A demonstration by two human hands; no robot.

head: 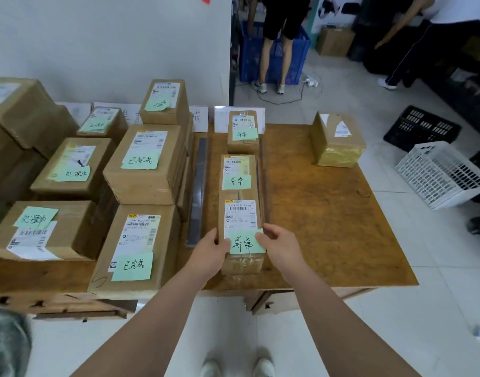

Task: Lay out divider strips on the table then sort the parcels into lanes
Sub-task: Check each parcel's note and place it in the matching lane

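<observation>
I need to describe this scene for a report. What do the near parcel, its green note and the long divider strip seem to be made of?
Near parcel: brown corrugated cardboard, matte, glossy tape on its front. Green note: thin matte paper with ink writing. Divider strip: dark and shiny, perhaps plastic or metal; I cannot tell which.

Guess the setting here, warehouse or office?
Likely a parcel sorting room in a small warehouse: labelled cardboard parcels with green sticky notes in rows on a wooden table, and plastic crates on the tiled floor.
</observation>
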